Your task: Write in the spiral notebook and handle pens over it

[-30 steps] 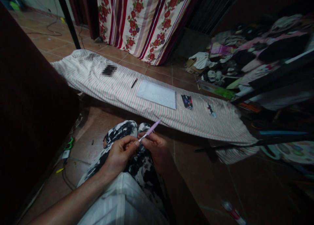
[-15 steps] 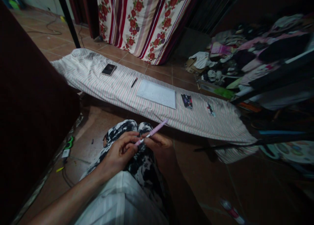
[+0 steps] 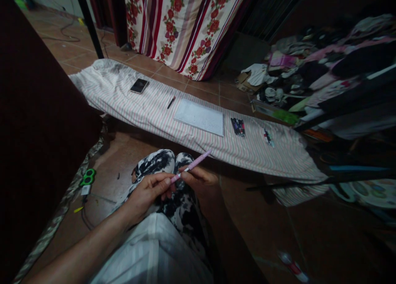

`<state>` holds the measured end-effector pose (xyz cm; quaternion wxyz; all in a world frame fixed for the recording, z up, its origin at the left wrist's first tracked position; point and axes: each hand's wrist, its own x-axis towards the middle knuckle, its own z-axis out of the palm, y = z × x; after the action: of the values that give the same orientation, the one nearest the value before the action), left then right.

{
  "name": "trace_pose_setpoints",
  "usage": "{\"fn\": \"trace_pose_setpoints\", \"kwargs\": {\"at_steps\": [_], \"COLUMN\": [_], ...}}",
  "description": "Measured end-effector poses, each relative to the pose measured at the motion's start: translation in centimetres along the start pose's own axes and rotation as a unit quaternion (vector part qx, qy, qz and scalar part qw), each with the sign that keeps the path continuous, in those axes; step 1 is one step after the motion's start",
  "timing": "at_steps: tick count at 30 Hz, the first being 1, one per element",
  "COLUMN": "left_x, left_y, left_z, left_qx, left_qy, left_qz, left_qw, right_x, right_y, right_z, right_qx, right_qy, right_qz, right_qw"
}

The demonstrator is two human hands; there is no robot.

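Pen, pink: over the lap, by the near edge of bench; lower end pinched in left hand, upper part in right hand, fingers nearly closed on both. On bench: notebook, mid-length; phone, toward left end.

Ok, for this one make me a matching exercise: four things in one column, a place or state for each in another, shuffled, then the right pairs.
Things:
1. pink pen
2. notebook
3. phone
4. group of dark pens

Place or state:
A. on the striped cloth, just right of the notebook in the picture
B. lying flat, with a spiral binding along its right edge in the picture
C. held by the left hand and the right hand
D. on the cloth, toward its left end in the picture

Pairs: 1-C, 2-B, 3-D, 4-A
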<state>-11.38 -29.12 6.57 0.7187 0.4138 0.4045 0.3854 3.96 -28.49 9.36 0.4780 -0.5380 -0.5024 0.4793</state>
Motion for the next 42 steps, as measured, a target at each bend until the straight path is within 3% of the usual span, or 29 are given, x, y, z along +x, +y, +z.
{"fn": "trace_pose_setpoints", "kwargs": {"at_steps": [5,11,19,30,42], "left_x": [0.0,0.1,-0.2,0.0,-0.1], "left_y": [0.0,0.2,0.1,-0.4,-1.2], "left_z": [0.1,0.3,-0.3,-0.4,0.1], "left_qx": [-0.017,-0.045,-0.129,-0.091,-0.104], "left_qy": [-0.004,-0.002,-0.009,0.03,0.04], "left_qz": [-0.003,-0.003,-0.037,-0.024,-0.021], "left_qw": [1.0,0.999,0.991,0.995,0.994], "right_x": [0.1,0.4,0.5,0.6,0.2], "right_y": [-0.2,0.5,0.7,0.0,0.6], "right_z": [0.2,0.3,0.0,-0.8,0.0], "right_qx": [-0.015,0.008,0.019,-0.161,-0.197], "right_qy": [-0.025,0.008,0.003,-0.05,-0.027], "right_qz": [0.001,0.041,0.046,-0.059,-0.143], "right_qw": [1.0,0.999,0.999,0.984,0.969]}}
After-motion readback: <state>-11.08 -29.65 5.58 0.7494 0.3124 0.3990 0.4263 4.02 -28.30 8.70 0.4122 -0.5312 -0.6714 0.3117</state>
